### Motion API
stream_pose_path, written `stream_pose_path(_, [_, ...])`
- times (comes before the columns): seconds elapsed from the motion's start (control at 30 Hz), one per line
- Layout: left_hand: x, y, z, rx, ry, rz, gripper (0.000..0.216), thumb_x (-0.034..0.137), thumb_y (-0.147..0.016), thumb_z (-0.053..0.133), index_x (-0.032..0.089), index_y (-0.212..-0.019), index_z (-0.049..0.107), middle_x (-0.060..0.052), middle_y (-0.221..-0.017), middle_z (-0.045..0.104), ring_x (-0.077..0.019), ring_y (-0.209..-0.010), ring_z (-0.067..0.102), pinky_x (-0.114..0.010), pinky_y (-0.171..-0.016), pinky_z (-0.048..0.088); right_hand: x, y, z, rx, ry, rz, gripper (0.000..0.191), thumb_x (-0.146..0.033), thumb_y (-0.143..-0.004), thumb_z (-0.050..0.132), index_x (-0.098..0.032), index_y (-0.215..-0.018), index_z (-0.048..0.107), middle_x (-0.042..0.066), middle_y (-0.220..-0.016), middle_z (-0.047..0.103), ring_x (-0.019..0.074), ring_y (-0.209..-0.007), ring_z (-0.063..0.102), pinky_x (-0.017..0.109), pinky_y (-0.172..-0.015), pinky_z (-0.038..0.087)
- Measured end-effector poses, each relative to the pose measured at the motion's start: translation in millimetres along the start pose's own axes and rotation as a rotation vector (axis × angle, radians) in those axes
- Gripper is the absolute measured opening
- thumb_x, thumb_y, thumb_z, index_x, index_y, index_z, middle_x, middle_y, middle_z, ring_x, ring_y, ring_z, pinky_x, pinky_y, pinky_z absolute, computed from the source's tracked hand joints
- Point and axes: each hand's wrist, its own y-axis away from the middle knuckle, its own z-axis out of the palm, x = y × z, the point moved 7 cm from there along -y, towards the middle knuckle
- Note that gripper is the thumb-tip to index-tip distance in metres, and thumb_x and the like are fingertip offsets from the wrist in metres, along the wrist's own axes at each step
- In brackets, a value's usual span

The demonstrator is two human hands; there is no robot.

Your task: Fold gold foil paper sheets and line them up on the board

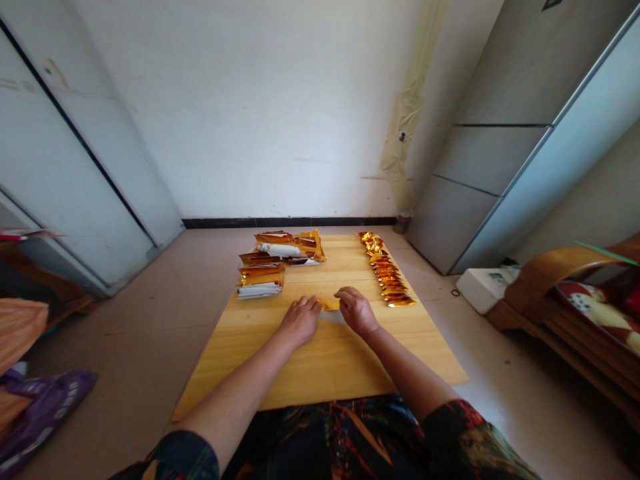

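Both my hands rest on a low wooden table (310, 360). Between them lies a small gold foil sheet (330, 305) with a pale part below it. My left hand (300, 320) has its fingers curled down onto the sheet's left edge. My right hand (356, 310) presses on the sheet's right edge, fingers bent. A stack of gold foil sheets (260, 280) lies at the table's far left, with a second pile of gold sheets (293, 247) behind it. A row of several folded gold pieces (387, 270) runs along the table's right side.
White cabinet doors (60, 187) stand at the left and a grey cabinet (500, 153) at the right. A white box (483, 287) and a wooden chair (575, 293) sit on the floor at the right. Purple and orange bags (35, 400) lie at the left.
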Motion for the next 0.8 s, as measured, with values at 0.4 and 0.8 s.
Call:
stream_pose_path(0.4, [-17.9,5.0,-0.3,-0.026,0.074,-0.037,0.043,0.023,-0.084,0.041,0.034,-0.125,0.050,0.002,-0.140,0.046,-0.0247,-0.117,0.044,-0.045,-0.091,0.035,0.6,-14.5,43.0,-0.449,0.140,0.163,0.025,-0.014,-0.090,0.045,-0.017,-0.091,0.069,0.007,-0.092,0.061,0.0125,-0.085,0.058,0.019,-0.077,0.041])
stream_pose_path(0.8, [-28.8,7.3,12.2,-0.117,0.096,-0.101,0.050,0.028,-0.086,0.040,0.042,-0.134,0.040,0.003,-0.148,0.035,-0.0323,-0.136,0.024,-0.064,-0.103,0.020,-8.7,-20.5,46.7,-0.617,0.324,0.063,0.025,-0.019,-0.091,0.044,-0.024,-0.108,0.062,0.007,-0.098,0.056,0.0141,-0.085,0.059,0.021,-0.071,0.041])
